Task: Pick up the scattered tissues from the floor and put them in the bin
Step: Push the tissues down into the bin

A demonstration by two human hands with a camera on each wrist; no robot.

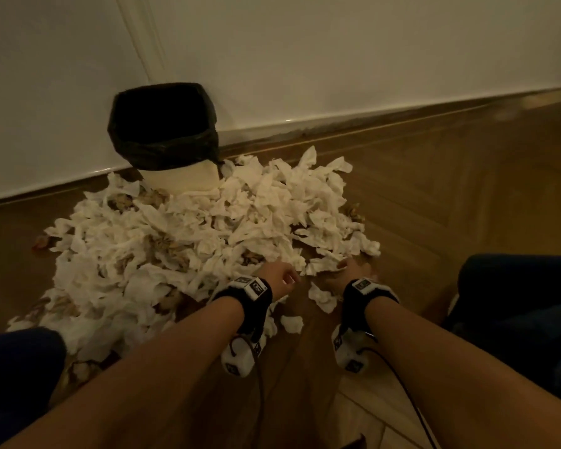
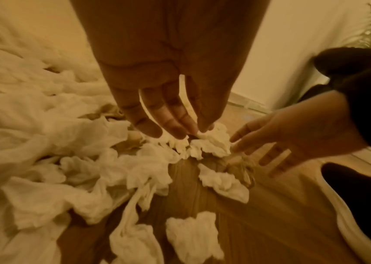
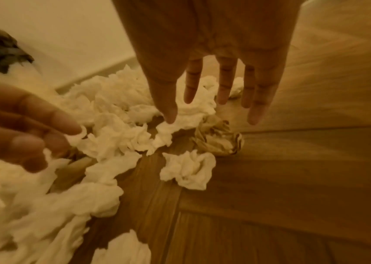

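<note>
I see left hand (image 2: 171,100) fingers straight, tips touching a tissue wad (image 2: 211,142) | right hand (image 3: 216,67) spread, holding nothing | tissues (image 1: 188,228) heaped on floor (image 1: 434,196) before bin (image 1: 175,157)

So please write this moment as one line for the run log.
left hand: open, fingertips on white tissue clump | right hand: open, reaching same clump | bin: behind pile

A room in a home, by the look of it: herringbone wood floor (image 1: 434,176), plain white wall (image 1: 337,59) with a skirting board (image 1: 370,123) along its foot, and a small white bin (image 1: 182,179) lined with a black bag (image 1: 162,124) at upper left.
</note>
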